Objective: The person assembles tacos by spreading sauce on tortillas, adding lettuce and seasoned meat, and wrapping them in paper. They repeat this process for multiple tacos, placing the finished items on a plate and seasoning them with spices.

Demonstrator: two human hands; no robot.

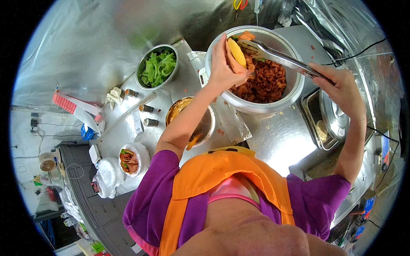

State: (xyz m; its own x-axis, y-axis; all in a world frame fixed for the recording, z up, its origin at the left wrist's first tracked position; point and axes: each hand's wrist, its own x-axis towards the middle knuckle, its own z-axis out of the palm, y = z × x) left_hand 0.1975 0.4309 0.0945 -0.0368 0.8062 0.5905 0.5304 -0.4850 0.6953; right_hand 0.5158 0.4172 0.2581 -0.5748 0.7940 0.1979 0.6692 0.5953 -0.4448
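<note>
My left hand (pixel 223 70) is wrapped round a folded flatbread wrap (pixel 232 63), tilted above the large pale pot (pixel 256 106). A flat yellow piece (pixel 237 52) stands up in the wrap's opening; its kind I cannot make out. In my right hand (pixel 341 87) is a pair of metal tongs (pixel 288 62), closed in round their handle end. The tongs' tips lie beside the wrap's mouth, over the pot, with orange-brown food around them. Dark red-brown chopped meat (pixel 269 83) fills the pot's lower part. Whether the tips grip a piece cannot be seen.
Left of the pot stands a metal bowl of lettuce (pixel 159 68). Nearer me is a sauce bowl (pixel 208 126) with a utensil, partly behind my left arm. Several small jars (pixel 146 108) and a finished wrap in a white bag (pixel 136 160) are at left; a lidded metal tray (pixel 318 123) at right.
</note>
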